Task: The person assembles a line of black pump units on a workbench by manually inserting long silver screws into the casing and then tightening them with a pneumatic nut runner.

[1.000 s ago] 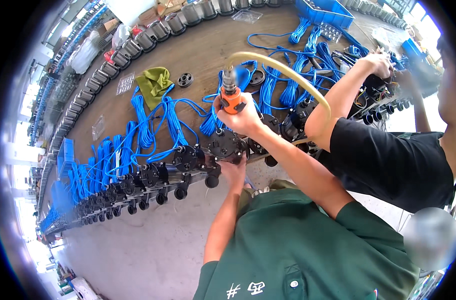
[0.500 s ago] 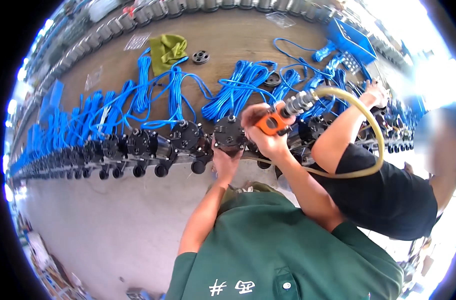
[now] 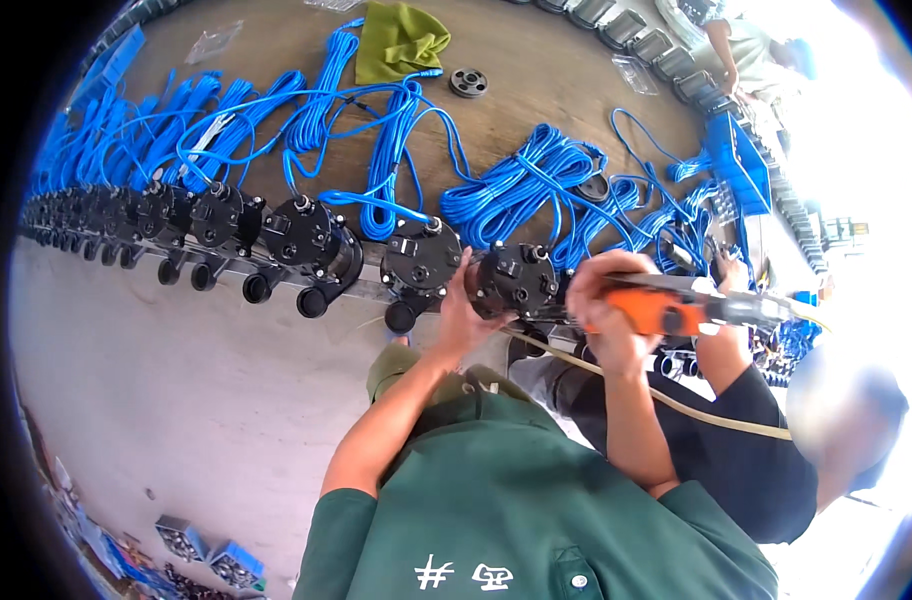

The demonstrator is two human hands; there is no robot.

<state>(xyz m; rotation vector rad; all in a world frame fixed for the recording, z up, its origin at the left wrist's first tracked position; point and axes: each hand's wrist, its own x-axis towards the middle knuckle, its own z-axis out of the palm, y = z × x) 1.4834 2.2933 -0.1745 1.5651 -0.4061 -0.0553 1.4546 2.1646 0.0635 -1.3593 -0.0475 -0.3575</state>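
Observation:
In my right hand [image 3: 613, 325] is an orange and grey air-powered driver [image 3: 658, 312], lying sideways with its hose end to the right; the tool is blurred. My left hand [image 3: 463, 322] holds the near left side of a black round pump [image 3: 519, 280], its fingers between this pump and the neighbouring black pump [image 3: 422, 260]. Bolts and fittings show on the flat tops of both. The air driver is to the right of the held pump, apart from its top. A pale yellow hose [image 3: 691, 410] runs below my right hand.
A long row of similar black pumps [image 3: 301, 235] lines the table's near edge. Blue cable coils [image 3: 521, 190] lie behind them, with an olive cloth [image 3: 401, 45] and a black disc [image 3: 468, 83]. A blue crate [image 3: 741, 165] stands far right. A co-worker in black [image 3: 746, 455] works close on my right.
The air driver has swung from slanting upward to lying sideways, farther right. My left hand has shifted to the pump's left side. The whole view has turned and shifted.

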